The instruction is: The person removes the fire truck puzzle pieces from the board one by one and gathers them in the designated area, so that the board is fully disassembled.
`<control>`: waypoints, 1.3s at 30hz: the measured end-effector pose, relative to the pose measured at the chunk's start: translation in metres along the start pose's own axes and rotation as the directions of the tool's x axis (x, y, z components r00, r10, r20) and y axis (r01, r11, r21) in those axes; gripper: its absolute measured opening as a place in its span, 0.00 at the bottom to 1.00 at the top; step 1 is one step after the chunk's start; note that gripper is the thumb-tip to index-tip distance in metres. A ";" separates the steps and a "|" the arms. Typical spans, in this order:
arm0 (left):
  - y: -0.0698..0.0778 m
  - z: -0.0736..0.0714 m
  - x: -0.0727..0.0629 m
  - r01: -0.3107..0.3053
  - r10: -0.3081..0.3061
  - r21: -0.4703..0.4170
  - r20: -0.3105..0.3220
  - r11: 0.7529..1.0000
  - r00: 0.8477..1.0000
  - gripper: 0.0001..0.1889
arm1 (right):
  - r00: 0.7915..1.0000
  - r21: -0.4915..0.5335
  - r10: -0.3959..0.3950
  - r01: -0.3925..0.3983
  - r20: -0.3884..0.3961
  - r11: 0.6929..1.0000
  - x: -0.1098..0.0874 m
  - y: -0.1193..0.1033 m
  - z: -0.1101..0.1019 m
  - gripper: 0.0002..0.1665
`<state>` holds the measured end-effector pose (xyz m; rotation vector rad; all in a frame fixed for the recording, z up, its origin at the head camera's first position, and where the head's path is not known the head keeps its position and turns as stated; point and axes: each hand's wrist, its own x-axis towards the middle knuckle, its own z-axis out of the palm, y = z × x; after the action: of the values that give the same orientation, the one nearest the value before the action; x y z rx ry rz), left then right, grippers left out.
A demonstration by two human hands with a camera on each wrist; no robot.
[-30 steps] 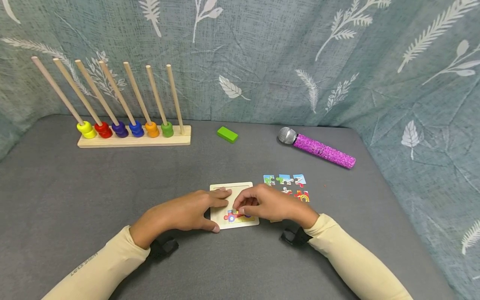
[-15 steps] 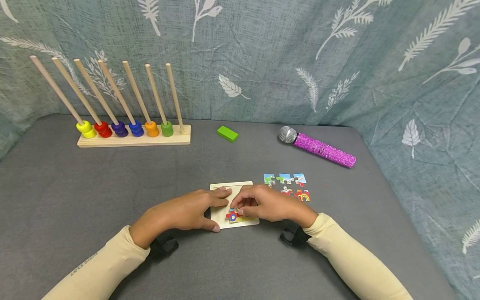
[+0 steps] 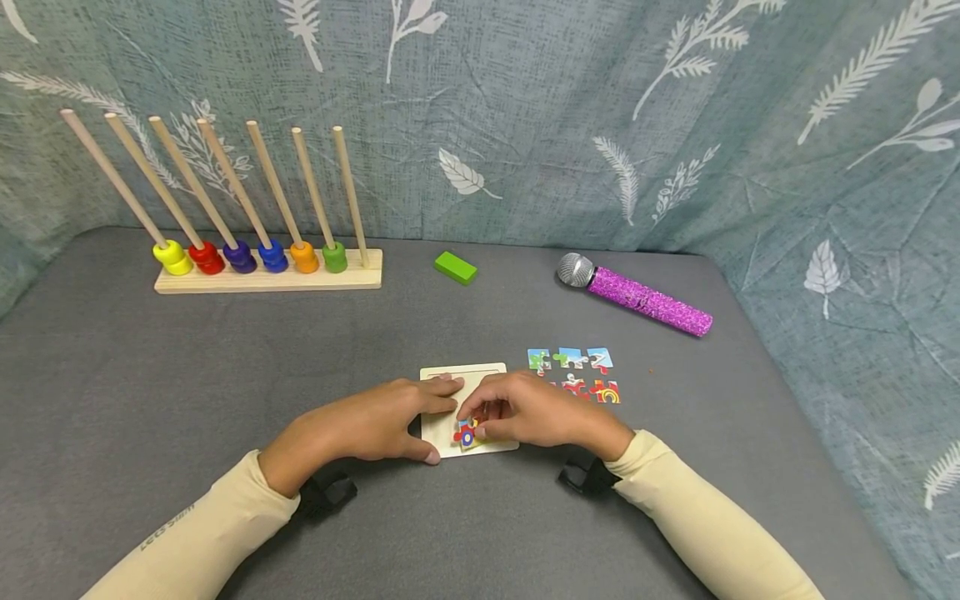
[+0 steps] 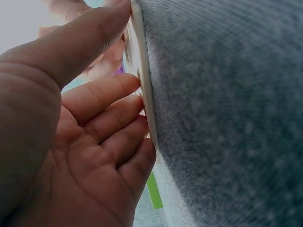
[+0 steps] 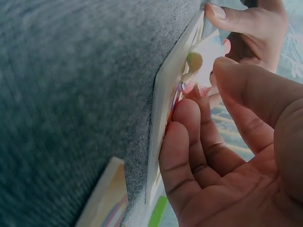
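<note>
My right hand (image 3: 536, 408) pinches a jigsaw piece (image 3: 467, 435), red and blue with a wheel picture, between thumb and fingers. The piece is tilted up over the pale wooden puzzle board (image 3: 480, 369); in the right wrist view its face (image 5: 206, 53) is washed out by glare. Other fingertips of that hand touch the board, where a strip of coloured picture shows beneath them. My left hand (image 3: 375, 419) rests on the board's left side with fairly straight fingers, the thumb at its near corner. In the left wrist view those fingertips (image 4: 135, 82) press against the board.
Several loose jigsaw pieces (image 3: 572, 358) lie right of the board, partly behind my right hand. Farther back are a glittery purple microphone (image 3: 648, 300), a green block (image 3: 455, 267) and a wooden peg stand (image 3: 270, 283) with coloured rings. A patterned curtain (image 3: 525, 108) hangs behind.
The jigsaw piece in my right hand has tilted up from lying nearly flat on the board and shifted slightly to the right. My left hand has stayed in place.
</note>
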<state>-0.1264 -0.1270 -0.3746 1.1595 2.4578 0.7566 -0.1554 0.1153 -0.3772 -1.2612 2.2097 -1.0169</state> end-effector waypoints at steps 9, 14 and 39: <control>0.000 -0.001 -0.001 0.007 -0.007 -0.006 0.006 1.000 1.000 0.32 | 1.000 -0.003 0.006 -0.006 0.008 1.000 0.001 -0.002 0.000 0.11; 0.000 0.000 -0.001 0.000 0.000 -0.006 0.000 1.000 1.000 0.32 | 1.000 0.010 0.019 -0.019 0.015 1.000 0.000 -0.002 0.000 0.11; 0.001 0.000 0.000 0.037 -0.037 0.006 0.029 0.999 0.999 0.32 | 0.990 0.143 0.096 -0.081 -0.102 0.986 -0.033 0.010 -0.015 0.09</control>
<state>-0.1257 -0.1269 -0.3743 1.1164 2.4518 0.7180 -0.1534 0.1527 -0.3754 -1.0603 2.2111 -1.2069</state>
